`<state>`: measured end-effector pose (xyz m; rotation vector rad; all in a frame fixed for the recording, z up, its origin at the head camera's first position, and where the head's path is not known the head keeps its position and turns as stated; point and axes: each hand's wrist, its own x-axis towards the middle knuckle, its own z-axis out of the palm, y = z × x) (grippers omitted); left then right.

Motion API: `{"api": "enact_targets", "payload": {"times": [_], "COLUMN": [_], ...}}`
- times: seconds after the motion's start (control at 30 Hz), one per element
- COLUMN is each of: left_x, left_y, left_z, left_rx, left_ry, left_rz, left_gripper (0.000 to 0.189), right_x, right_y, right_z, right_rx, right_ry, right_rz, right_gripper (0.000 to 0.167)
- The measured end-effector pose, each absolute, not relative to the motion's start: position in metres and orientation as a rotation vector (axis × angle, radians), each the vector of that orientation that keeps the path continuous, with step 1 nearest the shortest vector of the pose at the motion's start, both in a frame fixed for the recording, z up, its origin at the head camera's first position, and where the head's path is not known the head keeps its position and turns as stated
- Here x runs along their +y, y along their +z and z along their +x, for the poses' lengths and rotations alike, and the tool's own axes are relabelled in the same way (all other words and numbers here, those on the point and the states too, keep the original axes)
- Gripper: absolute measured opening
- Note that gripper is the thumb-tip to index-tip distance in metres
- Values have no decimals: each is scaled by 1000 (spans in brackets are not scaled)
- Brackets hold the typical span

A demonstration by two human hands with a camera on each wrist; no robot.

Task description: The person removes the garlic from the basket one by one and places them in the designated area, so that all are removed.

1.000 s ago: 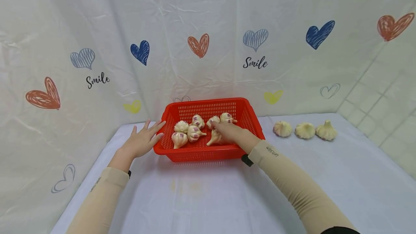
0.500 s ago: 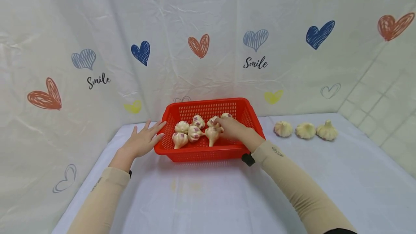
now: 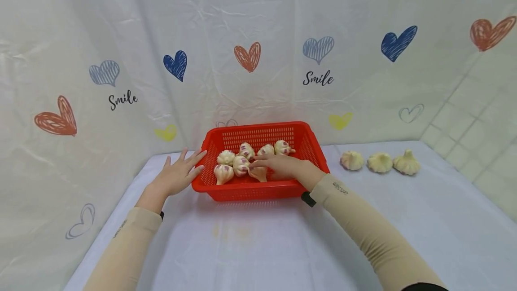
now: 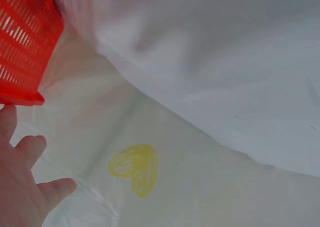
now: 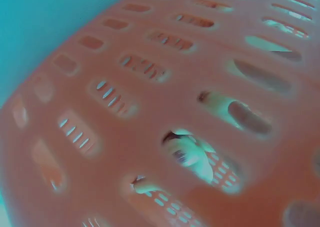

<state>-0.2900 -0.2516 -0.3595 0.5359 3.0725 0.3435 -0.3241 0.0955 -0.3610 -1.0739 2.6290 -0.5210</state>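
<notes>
In the head view a red slotted plastic basket (image 3: pixel 254 192) holds several garlic bulbs (image 3: pixel 223 174) with purple marks. My left hand (image 3: pixel 173 178) spreads its fingers, their tips at the basket's left rim. The left wrist view shows spread fingertips beside the basket's corner (image 4: pixel 25 62). Inside the basket my right hand (image 3: pixel 282 165) lies with straight fingers over a garlic bulb (image 3: pixel 258 174) near the front wall, covering its top; its stem points toward me. In the right wrist view, the basket wall (image 5: pixel 165 102) fills the frame, and pale bulbs show through its slots.
Three garlic bulbs (image 3: pixel 379 162) stand in a row on the white-covered table (image 3: pixel 258 255), right of the basket. Behind the table hangs a white sheet (image 3: pixel 274 12) printed with hearts and the word Smile.
The right hand has moved left with the front garlic bulb, which now sits close against its neighbour. That bulb's stem has swung from lower left toward me. The left hand has stayed put.
</notes>
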Motion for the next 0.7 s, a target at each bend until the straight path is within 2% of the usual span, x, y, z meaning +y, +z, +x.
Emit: {"api": "enact_targets", "payload": {"times": [0.3,0.7], "left_x": [-252,-252], "left_y": [-360,-358], "left_z": [-289,-290], "left_rx": [3068,3075], "left_ry": [337,339], "left_rz": [523,522], "left_gripper": [63,63], "right_x": [95,102], "right_y": [-360,-357], "right_z": [-325,-323], "right_rx": [2769,2703], "right_ry": [-389,-557], "right_rz": [-1015,-689], "right_gripper": [47,47]}}
